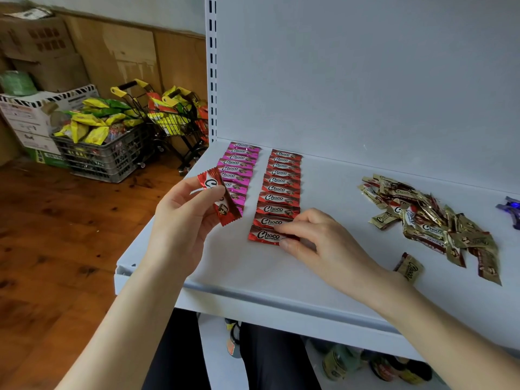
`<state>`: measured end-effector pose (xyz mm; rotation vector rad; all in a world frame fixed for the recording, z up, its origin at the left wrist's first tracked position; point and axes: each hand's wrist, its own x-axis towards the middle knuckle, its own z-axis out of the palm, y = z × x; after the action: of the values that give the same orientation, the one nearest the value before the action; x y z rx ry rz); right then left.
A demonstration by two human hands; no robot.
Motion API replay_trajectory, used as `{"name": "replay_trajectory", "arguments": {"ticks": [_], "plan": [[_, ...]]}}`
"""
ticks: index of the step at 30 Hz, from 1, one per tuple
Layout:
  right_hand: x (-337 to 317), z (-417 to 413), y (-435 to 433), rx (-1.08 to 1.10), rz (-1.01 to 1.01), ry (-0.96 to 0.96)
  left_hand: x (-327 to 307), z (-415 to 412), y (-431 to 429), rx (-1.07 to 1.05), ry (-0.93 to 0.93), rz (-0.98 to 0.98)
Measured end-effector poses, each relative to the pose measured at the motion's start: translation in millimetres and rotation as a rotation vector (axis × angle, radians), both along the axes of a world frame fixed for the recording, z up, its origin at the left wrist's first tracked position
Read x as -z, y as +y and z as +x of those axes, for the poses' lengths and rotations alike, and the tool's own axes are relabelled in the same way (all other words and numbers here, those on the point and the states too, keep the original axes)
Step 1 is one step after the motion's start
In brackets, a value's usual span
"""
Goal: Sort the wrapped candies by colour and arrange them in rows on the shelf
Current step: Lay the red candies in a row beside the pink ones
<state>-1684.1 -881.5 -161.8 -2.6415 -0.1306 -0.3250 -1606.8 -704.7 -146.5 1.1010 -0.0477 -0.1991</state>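
One red candy [225, 212] is pinched in the left grip [183, 218], the red row's front candy [263, 235] in the right grip [318, 240].

A single head-worn camera looked forward and down, close over the shelf [337, 198] from its front edge.

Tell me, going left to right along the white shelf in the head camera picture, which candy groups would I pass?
Row of pink foil-wrapped candies → row of red foil-wrapped candies → loose heap of gold foil-wrapped candies → blue wrapped candy at the right edge.
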Motion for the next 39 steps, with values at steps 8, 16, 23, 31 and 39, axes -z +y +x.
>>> {"name": "replay_trajectory", "arguments": {"ticks": [8,16,23,31,39], "plan": [[-16,-3,16,-0.040,0.363,-0.227,-3,-13,-6,0.146,-0.017,0.051],[-20,-7,15,-0.038,0.458,-0.203,-5,-22,-1,0.234,-0.010,0.108],[-16,-16,16,-0.107,0.246,-0.325,-4,-26,3,0.244,-0.019,0.164],[2,-25,4,-0.138,0.181,-0.087,16,-37,8,0.086,-0.564,1.005],[3,-35,7,-0.055,0.151,-0.034,46,-28,13,-0.222,-0.978,1.273]]}}
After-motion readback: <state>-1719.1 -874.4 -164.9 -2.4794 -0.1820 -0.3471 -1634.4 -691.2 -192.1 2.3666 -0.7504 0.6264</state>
